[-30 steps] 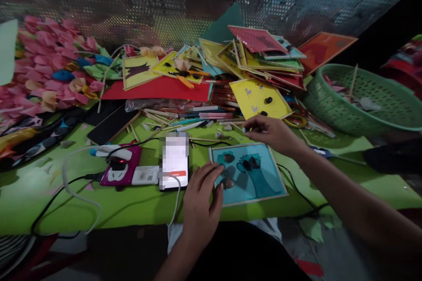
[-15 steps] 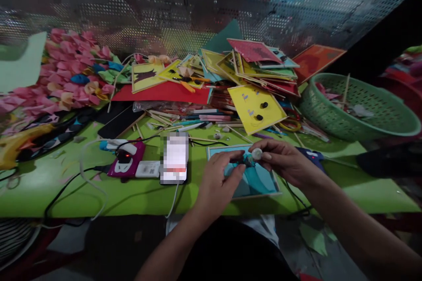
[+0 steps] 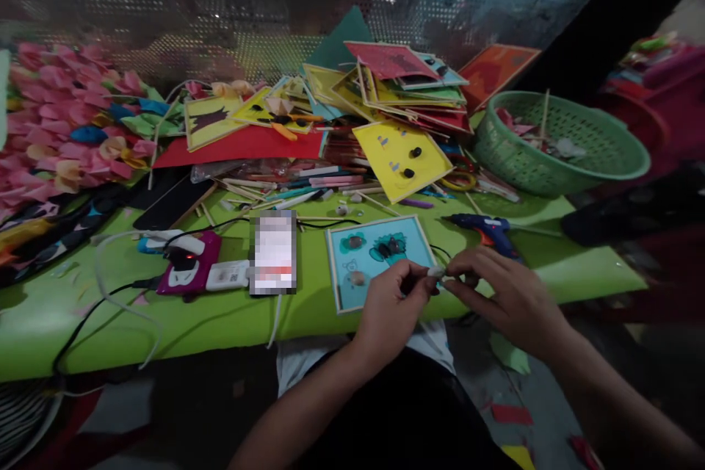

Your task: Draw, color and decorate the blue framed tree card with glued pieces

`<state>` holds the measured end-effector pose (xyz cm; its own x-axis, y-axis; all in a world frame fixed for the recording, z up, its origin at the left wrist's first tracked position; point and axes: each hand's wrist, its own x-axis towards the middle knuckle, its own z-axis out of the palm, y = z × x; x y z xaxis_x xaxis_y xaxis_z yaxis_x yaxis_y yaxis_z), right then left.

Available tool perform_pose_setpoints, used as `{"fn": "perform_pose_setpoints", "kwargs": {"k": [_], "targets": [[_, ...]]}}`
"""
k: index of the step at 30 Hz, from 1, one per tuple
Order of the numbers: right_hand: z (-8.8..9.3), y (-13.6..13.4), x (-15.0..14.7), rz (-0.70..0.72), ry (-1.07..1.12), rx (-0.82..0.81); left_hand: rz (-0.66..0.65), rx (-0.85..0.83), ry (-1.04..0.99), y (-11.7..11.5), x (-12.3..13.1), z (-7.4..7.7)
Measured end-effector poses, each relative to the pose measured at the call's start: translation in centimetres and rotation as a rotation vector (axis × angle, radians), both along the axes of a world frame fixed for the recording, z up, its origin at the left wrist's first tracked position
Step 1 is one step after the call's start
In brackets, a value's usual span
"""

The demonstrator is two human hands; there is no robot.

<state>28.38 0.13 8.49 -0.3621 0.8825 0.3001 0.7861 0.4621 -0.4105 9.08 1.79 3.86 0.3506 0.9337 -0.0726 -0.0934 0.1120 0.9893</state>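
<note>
My left hand (image 3: 392, 302) pinches a small pale stone (image 3: 435, 272) between thumb and fingers. My right hand (image 3: 504, 297) meets it from the other side, thumb and forefinger closed at the stone's edge. Both hands are over the lower right corner of a light blue framed board (image 3: 344, 297). Dark stones (image 3: 392, 247) sit on a teal tree shape on that board, and brownish stones (image 3: 357, 278) lie along its left side. Beyond my right hand rests a blue glue gun (image 3: 487, 226) with an orange trigger.
A phone (image 3: 273, 253), a purple power strip (image 3: 192, 264) and cables lie to the left. Behind are pencils, a yellow framed board (image 3: 405, 161) and piled coloured boards. A green basket (image 3: 562, 169) stands at right; pink paper flowers (image 3: 55, 117) heap at far left.
The pale stone, earlier in my right fingers above the board, is now between both hands at its lower right corner. My left hand has moved right, uncovering the board's stones. The view has shifted right.
</note>
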Motion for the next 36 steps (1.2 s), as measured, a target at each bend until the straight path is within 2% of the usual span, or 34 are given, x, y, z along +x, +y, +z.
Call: {"fn": "perform_pose_setpoints", "kwargs": {"k": [5,9,15,21,28,36], "targets": [[0.3,-0.5,0.8,0.045,-0.299,0.107,-0.033,0.159,0.138,-0.8,0.8,0.0],[-0.1,-0.5,0.7,0.076,-0.421,0.158,-0.025,0.169,0.148,-1.2,1.1,-0.2],[-0.5,-0.3,0.3,0.056,-0.462,0.232,0.008,0.107,0.135,-1.6,1.8,-1.1],[-1.2,0.0,0.7,0.056,-0.450,0.214,0.026,0.106,0.153,-1.7,2.3,-1.0],[-1.1,0.5,0.9,0.097,-0.425,0.205,0.000,-0.019,0.072,-1.4,2.2,-1.5],[-0.7,0.6,0.6,0.100,-0.445,0.205,0.010,0.132,0.240,-1.2,1.7,-0.7]]}}
